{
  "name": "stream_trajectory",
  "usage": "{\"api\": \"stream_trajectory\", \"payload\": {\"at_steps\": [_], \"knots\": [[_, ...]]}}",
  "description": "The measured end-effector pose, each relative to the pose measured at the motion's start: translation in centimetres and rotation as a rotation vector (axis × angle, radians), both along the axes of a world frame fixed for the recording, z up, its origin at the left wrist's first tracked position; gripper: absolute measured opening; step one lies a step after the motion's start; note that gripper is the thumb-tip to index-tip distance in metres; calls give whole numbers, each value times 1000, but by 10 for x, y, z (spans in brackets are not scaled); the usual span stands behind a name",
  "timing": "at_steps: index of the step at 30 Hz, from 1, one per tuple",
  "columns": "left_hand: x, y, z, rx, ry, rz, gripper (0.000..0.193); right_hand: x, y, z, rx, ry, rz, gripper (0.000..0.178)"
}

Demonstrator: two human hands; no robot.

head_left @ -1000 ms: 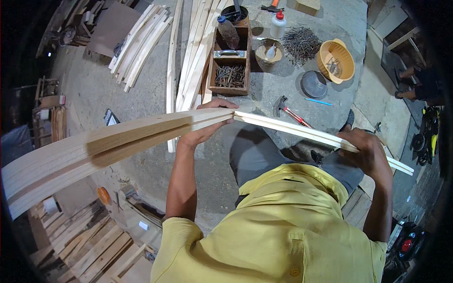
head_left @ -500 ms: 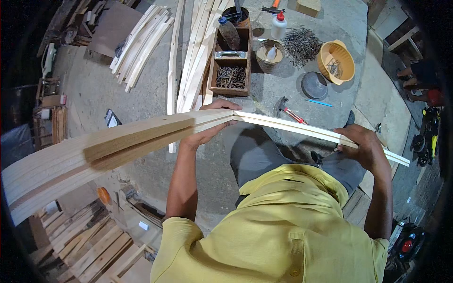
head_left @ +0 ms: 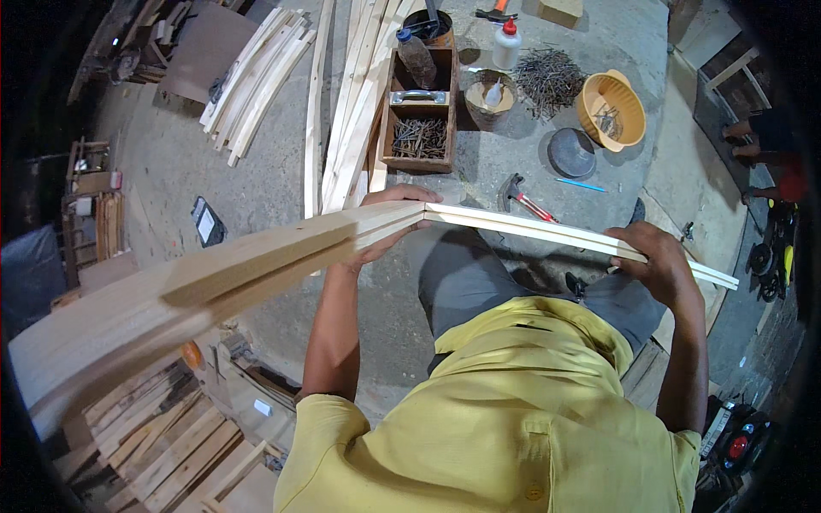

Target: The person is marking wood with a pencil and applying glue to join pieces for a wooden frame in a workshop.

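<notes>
A pale grooved wooden strip [head_left: 239, 244] runs from the left edge, large and close, to my left hand [head_left: 376, 248]. There it meets, end to end at an angle, a second grooved wooden strip [head_left: 530, 228] that stretches right. My left hand is closed around the first strip just beside the joint, thumb and fingers on opposite sides; the strip hides part of the palm. My right hand [head_left: 657, 258] grips the second strip near its far right end, which sticks out past the fingers. Beyond the strips, a claw hammer [head_left: 528, 202] and a blue pencil [head_left: 581, 185] lie on the concrete floor.
Ahead stands a wooden toolbox [head_left: 419, 162] with nails, near a nail pile [head_left: 549, 82], a yellow basin [head_left: 623, 107], a white glue bottle [head_left: 506, 44] and a dark round lid [head_left: 571, 154]. Long wood strips [head_left: 359, 111] lie left of it; planks [head_left: 171, 436] are lower left.
The near end of the left strip has swung slightly down and right. The right strip's far end has risen a little and shifted left. Both hands keep their hold.
</notes>
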State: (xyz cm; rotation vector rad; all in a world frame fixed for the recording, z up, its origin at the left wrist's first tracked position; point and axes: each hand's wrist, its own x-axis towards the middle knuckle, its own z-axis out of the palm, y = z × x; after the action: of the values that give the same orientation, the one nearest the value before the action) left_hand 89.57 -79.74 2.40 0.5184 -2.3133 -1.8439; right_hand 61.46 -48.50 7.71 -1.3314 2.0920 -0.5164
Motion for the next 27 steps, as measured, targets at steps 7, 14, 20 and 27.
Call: {"api": "stream_trajectory", "payload": {"at_steps": [7, 14, 20, 27], "knots": [[-3, 1, 5, -20, -78, 54, 26, 0, -1, 1, 12, 18, 2, 41], [-4, 2, 5, -55, -59, 34, 27, -2, 3, -2, -27, 18, 16, 42], [-3, 1, 9, -89, -63, 41, 28, -3, 4, -3, -45, 4, 20, 43], [-5, 3, 8, -13, -91, 56, 29, -2, 3, -3, -27, 15, 21, 41]]}}
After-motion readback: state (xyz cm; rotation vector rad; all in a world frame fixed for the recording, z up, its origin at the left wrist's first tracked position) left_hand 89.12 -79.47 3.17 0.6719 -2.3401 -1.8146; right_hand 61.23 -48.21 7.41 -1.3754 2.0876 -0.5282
